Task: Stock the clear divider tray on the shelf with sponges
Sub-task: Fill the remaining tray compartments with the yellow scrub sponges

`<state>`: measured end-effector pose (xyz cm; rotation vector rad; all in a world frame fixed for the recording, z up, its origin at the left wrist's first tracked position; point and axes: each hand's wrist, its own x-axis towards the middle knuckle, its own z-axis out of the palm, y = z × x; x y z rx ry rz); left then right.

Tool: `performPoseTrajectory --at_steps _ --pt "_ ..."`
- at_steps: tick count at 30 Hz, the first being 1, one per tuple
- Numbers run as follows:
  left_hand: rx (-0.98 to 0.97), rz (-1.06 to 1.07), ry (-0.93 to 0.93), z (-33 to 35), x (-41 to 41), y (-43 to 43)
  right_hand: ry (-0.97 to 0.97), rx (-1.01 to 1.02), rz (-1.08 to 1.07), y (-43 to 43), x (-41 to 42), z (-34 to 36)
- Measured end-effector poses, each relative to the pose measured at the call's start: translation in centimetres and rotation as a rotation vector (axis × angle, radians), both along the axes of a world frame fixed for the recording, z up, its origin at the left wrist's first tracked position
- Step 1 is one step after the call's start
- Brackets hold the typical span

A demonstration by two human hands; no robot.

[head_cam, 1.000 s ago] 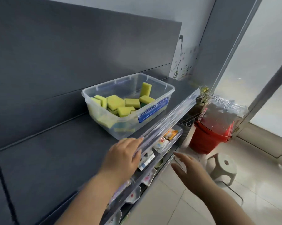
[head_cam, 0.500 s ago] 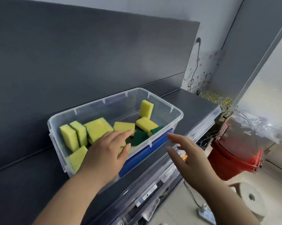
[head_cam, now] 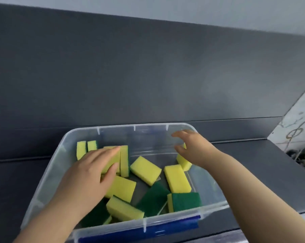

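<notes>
Clear plastic bin (head_cam: 181,126) on a dark grey shelf (head_cam: 253,172), seen from the head view. The bin has see-through walls, a ribbed rim and one blue latch (head_cam: 139,232) on its near side. It holds the sponges (head_cam: 145,170), rectangular blocks of yellow foam, each backed by a dark green scouring layer. About twelve can be counted, some partly covered:
- four stand on edge at the far left
- one leans on the right wall
- four lie yellow side up
- three lie green side up near the front

Two hands are inside the bin. The left hand (head_cam: 88,174) lies with straight fingers on the upright sponges, thumb against one of them. The right hand (head_cam: 195,148) hangs above the leaning sponge, fingers loosely bent and holding nothing.
</notes>
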<state>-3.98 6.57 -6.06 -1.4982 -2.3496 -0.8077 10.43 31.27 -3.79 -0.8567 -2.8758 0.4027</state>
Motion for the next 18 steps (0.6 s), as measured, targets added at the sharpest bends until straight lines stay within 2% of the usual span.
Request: performPoseTrajectory --at_steps 4,9,13,18 --pt "-0.017 0.119 -0.052 -0.8 1.1 0.3 -0.487 0.156 0.068 3.1 -1.8 -2.6" --pt "-0.046 0.253 -0.177 -1.9 1.9 0.4 -0.698 0.352 0.12 3.3 -2.0 -3.9" --pt "-0.082 0.306 -0.213 -1.7 1.9 0.9 -0.678 0.463 0.209 2.0 -1.6 -2.8" --pt "-0.111 0.31 -0.224 -1.8 2.1 0.8 -0.283 0.389 0.185 0.1 0.5 -0.5"
